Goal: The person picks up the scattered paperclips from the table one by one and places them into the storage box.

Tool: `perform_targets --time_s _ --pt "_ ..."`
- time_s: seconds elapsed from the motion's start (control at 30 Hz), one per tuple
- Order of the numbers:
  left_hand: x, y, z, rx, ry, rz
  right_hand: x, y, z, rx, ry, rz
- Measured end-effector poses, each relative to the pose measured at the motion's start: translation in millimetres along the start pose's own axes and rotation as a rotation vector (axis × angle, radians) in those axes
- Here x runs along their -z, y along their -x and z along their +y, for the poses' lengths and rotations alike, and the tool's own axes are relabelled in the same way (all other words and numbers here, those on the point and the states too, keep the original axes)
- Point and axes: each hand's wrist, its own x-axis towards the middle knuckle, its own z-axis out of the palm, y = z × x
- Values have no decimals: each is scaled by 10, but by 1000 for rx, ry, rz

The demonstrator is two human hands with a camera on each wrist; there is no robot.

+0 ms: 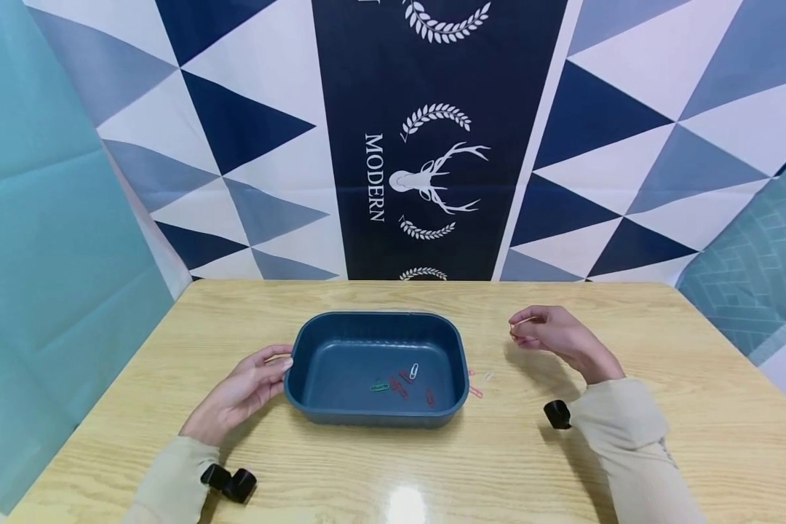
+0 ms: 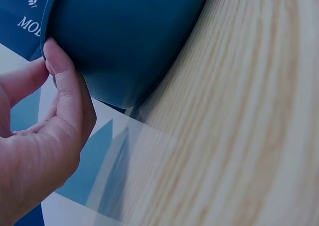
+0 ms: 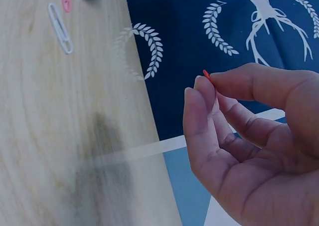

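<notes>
A dark blue rectangular tray [image 1: 378, 418] sits on the wooden table. Thumb and fingers of my left hand [image 1: 245, 393] pinch its left rim; the left wrist view shows that hand [image 2: 55, 116] at the tray's outer wall [image 2: 124, 41]. Inside lie a green paper clip [image 1: 379, 387], a white paper clip [image 1: 414, 371] and several red ones [image 1: 429, 397]. Off to the right, above the table, my right hand [image 1: 553, 336] pinches a small orange paper clip [image 3: 206, 75] between thumb and fingertips. Most of that clip is hidden by the fingers.
Just outside the tray's right wall lie a pinkish-red paper clip [image 1: 475, 391] and a white paper clip [image 3: 61, 29] on the table [image 1: 340, 473]. A patterned cloth [image 1: 432, 240] with a deer-head print hangs behind the table's far edge.
</notes>
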Motion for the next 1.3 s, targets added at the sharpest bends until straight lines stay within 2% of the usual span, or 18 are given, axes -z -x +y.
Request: perform_targets --time_s 0.23,0.4,0.73,1.07,1.3 --pt "1 3 -12 -7 1 -6 -15 31 -85 -1 -16 -10" --pt "-3 -2 -16 -4 1 4 -93 67 -200 36 6 -8" --pt "-2 -12 -8 3 0 5 -399 111 -399 98 40 -23" --pt "0 -3 -15 6 6 3 -811 139 -501 123 59 -113" --pt "6 -1 -8 0 -11 11 -949 180 -547 145 57 -195"
